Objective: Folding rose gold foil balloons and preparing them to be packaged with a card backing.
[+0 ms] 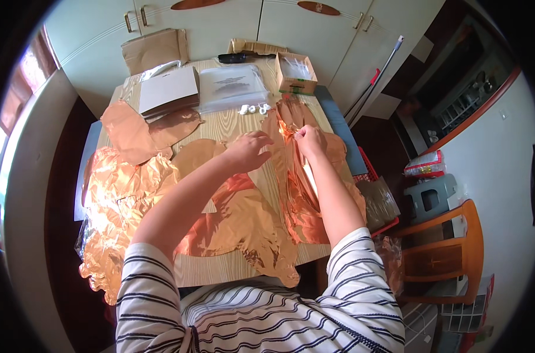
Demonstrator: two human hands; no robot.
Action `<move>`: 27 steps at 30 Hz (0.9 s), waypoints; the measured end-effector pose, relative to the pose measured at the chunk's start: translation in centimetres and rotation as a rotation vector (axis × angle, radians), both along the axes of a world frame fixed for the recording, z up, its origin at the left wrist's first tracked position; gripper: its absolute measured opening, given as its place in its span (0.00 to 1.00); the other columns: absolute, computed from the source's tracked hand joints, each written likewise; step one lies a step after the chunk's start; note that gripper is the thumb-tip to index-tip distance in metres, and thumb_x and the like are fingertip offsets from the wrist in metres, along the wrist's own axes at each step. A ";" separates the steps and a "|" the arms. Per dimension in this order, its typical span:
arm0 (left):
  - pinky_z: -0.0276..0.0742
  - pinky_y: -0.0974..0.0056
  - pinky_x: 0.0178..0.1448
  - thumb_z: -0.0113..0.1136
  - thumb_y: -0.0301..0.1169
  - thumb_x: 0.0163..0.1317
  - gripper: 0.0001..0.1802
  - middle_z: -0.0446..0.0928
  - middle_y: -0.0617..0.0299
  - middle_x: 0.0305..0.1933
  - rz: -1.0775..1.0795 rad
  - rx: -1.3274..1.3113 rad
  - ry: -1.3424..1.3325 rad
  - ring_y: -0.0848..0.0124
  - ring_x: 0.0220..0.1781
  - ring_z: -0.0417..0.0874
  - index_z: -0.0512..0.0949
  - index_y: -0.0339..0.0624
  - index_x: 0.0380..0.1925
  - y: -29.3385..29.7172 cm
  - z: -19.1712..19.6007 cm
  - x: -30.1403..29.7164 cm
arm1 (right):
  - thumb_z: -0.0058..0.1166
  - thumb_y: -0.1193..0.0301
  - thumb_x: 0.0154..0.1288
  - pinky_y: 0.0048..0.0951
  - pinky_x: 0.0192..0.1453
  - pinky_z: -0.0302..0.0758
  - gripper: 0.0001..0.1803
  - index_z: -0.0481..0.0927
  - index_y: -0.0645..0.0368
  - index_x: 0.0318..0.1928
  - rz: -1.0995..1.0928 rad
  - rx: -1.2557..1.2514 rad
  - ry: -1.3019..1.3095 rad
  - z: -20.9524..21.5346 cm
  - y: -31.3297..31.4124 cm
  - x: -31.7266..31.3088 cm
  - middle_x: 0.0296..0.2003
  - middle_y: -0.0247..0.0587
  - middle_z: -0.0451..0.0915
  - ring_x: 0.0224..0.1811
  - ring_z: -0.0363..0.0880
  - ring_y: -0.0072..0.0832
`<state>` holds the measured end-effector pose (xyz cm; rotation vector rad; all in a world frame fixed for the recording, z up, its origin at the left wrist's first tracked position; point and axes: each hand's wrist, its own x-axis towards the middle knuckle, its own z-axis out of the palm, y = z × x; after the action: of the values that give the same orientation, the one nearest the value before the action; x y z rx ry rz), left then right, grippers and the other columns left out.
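My right hand [310, 141] is closed, its fingertips pinching a gathered edge of a copper-coloured foil balloon [295, 203]. That balloon lies flat and folded lengthwise along the right side of the table. To the left my left hand [249, 150] hovers over the tabletop, fingers loosely apart, holding nothing I can see. Below my left forearm another flat foil balloon [241, 220] is spread out, partly covered by the arm. A crumpled, shiny heap of foil balloons [126, 191] covers the left side, and smoother flat foil balloons [126, 132] lie above it.
On the wooden table [208, 272], small white rolls [252, 109] sit beyond my hands. Behind are a stack of pale card [168, 91], clear plastic bags [235, 88], a black-handled tool [233, 58] and an open cardboard box [297, 76]. A wooden chair [441, 259] stands at the right.
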<state>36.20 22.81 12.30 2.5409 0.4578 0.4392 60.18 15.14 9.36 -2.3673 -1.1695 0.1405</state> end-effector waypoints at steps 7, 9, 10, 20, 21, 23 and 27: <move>0.54 0.49 0.82 0.59 0.52 0.67 0.33 0.70 0.52 0.72 0.030 0.245 0.069 0.54 0.77 0.66 0.74 0.43 0.66 -1.0 -1.8 6.7 | 0.61 0.61 0.66 0.47 0.46 0.80 0.11 0.88 0.53 0.39 0.044 0.212 0.066 -0.9 -0.6 1.0 0.38 0.45 0.88 0.42 0.87 0.47; 0.46 0.48 0.85 0.59 0.56 0.65 0.37 0.68 0.53 0.74 0.039 0.272 0.141 0.56 0.80 0.61 0.72 0.44 0.67 -1.2 -2.3 7.5 | 0.60 0.61 0.66 0.46 0.46 0.80 0.11 0.87 0.53 0.41 0.105 0.370 0.063 -1.4 -1.5 1.7 0.38 0.46 0.88 0.42 0.87 0.47; 0.43 0.47 0.86 0.59 0.58 0.64 0.39 0.66 0.53 0.74 0.037 0.241 0.175 0.56 0.81 0.59 0.72 0.45 0.67 -1.2 -2.5 7.7 | 0.60 0.63 0.67 0.44 0.45 0.80 0.11 0.87 0.55 0.42 0.047 0.437 0.084 -1.2 -2.1 2.5 0.38 0.45 0.88 0.41 0.87 0.45; 0.36 0.45 0.87 0.63 0.77 0.45 0.65 0.56 0.49 0.81 0.035 0.261 0.388 0.52 0.86 0.47 0.61 0.42 0.74 -0.6 -1.4 8.4 | 0.48 0.75 0.71 0.26 0.47 0.80 0.12 0.78 0.60 0.52 -0.270 1.569 0.573 10.7 -23.1 11.4 0.44 0.40 0.82 0.44 0.82 0.25; 0.36 0.45 0.87 0.64 0.77 0.44 0.66 0.56 0.48 0.81 0.033 0.259 0.389 0.52 0.86 0.47 0.61 0.42 0.74 -0.7 -1.3 8.5 | 0.48 0.73 0.72 0.28 0.48 0.81 0.12 0.78 0.60 0.52 -0.275 1.598 0.492 11.5 -27.2 14.2 0.44 0.40 0.81 0.44 0.82 0.26; 0.35 0.44 0.86 0.66 0.78 0.41 0.68 0.56 0.48 0.81 0.022 0.246 0.410 0.52 0.86 0.47 0.61 0.41 0.74 -0.1 -1.1 8.5 | 0.48 0.68 0.73 0.30 0.50 0.81 0.13 0.78 0.61 0.52 -0.293 1.589 0.295 15.5 -29.7 12.1 0.45 0.40 0.81 0.46 0.82 0.27; 0.36 0.44 0.86 0.68 0.76 0.41 0.66 0.60 0.50 0.78 0.020 0.257 0.374 0.53 0.84 0.50 0.62 0.46 0.74 -0.5 -1.2 8.7 | 0.49 0.61 0.76 0.28 0.49 0.81 0.18 0.79 0.64 0.53 0.004 1.420 0.263 22.5 -31.5 6.5 0.44 0.43 0.82 0.43 0.81 0.27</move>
<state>44.89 22.28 11.10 2.8817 0.5947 0.0240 66.69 -16.36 31.86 -1.0386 -0.7019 -0.2898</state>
